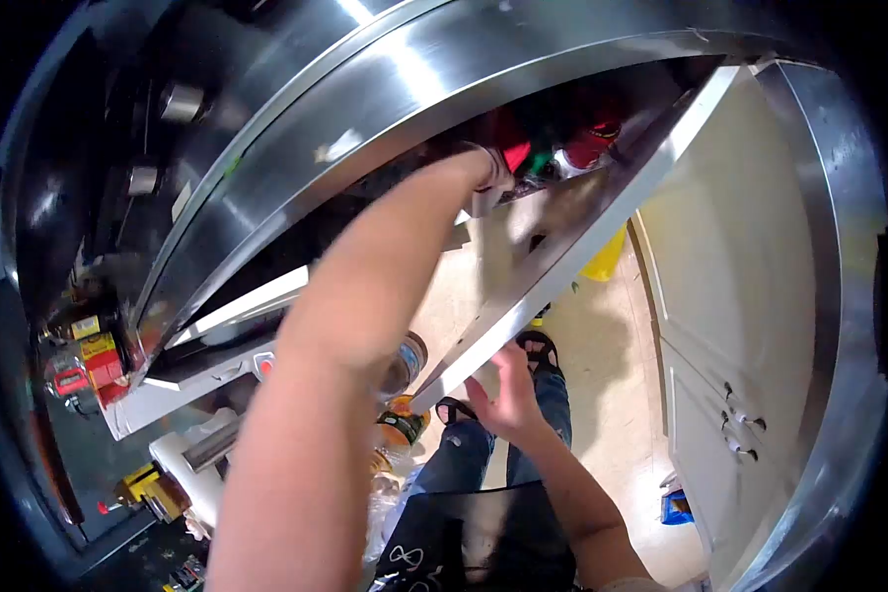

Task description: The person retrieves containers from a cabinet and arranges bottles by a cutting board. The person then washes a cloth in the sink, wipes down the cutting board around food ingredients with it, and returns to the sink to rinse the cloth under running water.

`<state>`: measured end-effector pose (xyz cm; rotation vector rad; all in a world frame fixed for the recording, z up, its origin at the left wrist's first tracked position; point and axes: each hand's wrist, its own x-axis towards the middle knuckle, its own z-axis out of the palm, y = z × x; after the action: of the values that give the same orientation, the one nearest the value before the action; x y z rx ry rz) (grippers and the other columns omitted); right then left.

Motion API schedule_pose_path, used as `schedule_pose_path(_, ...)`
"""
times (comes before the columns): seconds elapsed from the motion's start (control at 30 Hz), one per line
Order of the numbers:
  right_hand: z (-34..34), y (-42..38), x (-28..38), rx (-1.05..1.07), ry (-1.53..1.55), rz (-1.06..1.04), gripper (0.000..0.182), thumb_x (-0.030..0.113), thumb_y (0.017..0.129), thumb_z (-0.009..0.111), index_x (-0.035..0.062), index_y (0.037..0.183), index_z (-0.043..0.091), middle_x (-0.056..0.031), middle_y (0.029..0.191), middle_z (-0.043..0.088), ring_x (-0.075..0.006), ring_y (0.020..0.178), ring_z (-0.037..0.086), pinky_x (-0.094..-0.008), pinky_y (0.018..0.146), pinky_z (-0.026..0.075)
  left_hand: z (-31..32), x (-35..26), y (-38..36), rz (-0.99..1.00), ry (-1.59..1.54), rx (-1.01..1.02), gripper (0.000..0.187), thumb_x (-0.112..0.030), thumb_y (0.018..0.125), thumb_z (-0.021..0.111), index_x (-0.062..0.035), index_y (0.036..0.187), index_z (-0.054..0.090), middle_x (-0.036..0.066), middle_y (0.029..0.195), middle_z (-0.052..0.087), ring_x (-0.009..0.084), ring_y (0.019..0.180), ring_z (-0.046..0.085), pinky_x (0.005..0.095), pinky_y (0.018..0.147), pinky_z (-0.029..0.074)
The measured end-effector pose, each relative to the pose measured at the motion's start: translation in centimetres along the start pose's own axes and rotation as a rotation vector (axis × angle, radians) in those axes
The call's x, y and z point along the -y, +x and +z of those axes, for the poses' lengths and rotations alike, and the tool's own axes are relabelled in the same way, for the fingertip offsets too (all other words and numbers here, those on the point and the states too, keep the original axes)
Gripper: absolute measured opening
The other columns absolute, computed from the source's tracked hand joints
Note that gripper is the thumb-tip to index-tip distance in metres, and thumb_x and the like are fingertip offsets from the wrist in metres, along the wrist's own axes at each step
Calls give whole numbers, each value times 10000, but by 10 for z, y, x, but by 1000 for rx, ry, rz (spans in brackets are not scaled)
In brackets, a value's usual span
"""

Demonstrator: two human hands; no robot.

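My left arm stretches across the view into the dark space under the metal counter. My left hand [488,173] is in there beside red and green items [523,153], its fingers mostly hidden. I cannot tell whether it holds any of them. A white cabinet door [572,252] swings out toward me at a slant. Near the door's lower end is my right hand [508,400], thumb and fingers apart, with the fingertips right at its edge.
The shiny metal counter edge [405,84] curves overhead. White cupboards with handles [740,424] line the right side. By my feet stand jars with orange labels [402,424]. A yellow item [607,257] and a blue packet [677,507] are on the floor. Boxes [99,360] sit at left.
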<state>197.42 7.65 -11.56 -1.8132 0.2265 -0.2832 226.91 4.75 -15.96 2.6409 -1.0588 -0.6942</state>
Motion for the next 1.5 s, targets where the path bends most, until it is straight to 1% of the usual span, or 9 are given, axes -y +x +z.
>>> schedule_pose_path(0.37, -18, -6, -3, 154, 126, 72, 372, 17, 663, 616, 40, 1014, 493, -121, 1032, 503, -278, 916, 460, -355, 794, 340, 106, 46, -1, -427, -52, -150, 963, -397, 519, 705, -206, 1314, 197, 222, 1295, 256, 417, 1196, 222, 495, 955, 244)
schedule_pose_path(0.57, -13, -6, -9, 127, 164, 13, 474, -55, 614, 630, 74, 1034, 453, -108, 1025, 480, -271, 865, 478, -361, 734, 378, 133, 118, 32, -31, -76, -478, 728, -395, 631, 636, -211, 1260, 319, 264, 1254, 296, 434, 1156, 278, 524, 927, 251)
schedule_pose_path(0.73, -12, -14, -24, -73, 187, -4, 392, -66, 628, 584, 33, 989, 469, -169, 1080, 459, -298, 967, 498, -353, 771, 410, 78, 51, -35, -255, -49, -4, 455, -279, 769, 534, -86, 1166, 424, 194, 951, 544, 363, 898, 514, 418, 789, 406)
schedule_pose_path(0.87, -5, -55, -153, -348, 11, 717, 418, 105, 653, 626, -14, 1011, 446, -165, 1012, 470, -272, 935, 478, -349, 826, 380, 56, 30, -135, 37, -389, -260, 395, -282, 829, 459, -90, 1173, 423, 176, 910, 580, 297, 815, 569, 383, 739, 450)
schedule_pose_path(0.97, 5, -88, -268, -339, -239, 901, 603, 198, 639, 662, -39, 1124, 393, -193, 1100, 427, -315, 1021, 421, -374, 888, 339, 82, 107, -213, -926, -1530, -175, 382, -292, 848, 444, -121, 1188, 420, 180, 1064, 522, 245, 973, 516, 346, 836, 407)
schedule_pose_path(1.03, 16, -122, -338, -229, -447, 931, 643, 226, 601, 675, -54, 1101, 383, -197, 1074, 446, -315, 1019, 430, -384, 901, 327, 52, 56, -224, -636, -1803, -317, 472, -357, 837, 460, -43, 1186, 408, 104, 1160, 487, 277, 911, 536, 351, 797, 427)
schedule_pose_path(1.1, 24, -116, -376, -179, -405, 1123, 682, 257, 610, 678, -61, 1126, 365, -218, 1119, 425, -340, 1062, 405, -383, 925, 314, 36, 4, -225, -494, -1818, -583, 421, -300, 837, 489, -24, 1150, 439, 121, 1123, 515, 252, 870, 556, 320, 767, 443)
schedule_pose_path(1.23, 63, -170, -498, -146, -246, 1106, 759, 264, 699, 615, -46, 1254, 200, -253, 1265, 296, -348, 1187, 291, -387, 974, 267, 26, 31, -279, -191, -298, -821, 401, -8, 766, 573, 1, 1137, 421, 132, 1063, 503, 180, 948, 494, 285, 816, 395)
schedule_pose_path(1.5, 101, -147, -565, -105, 82, 1032, 353, 168, 712, 624, -15, 991, 508, -71, 798, 555, -150, 672, 508, -290, 571, 421, 64, 81, -241, -461, -824, -628, 325, -136, 833, 529, -62, 1129, 417, 57, 1063, 521, 177, 983, 520, 312, 798, 422)
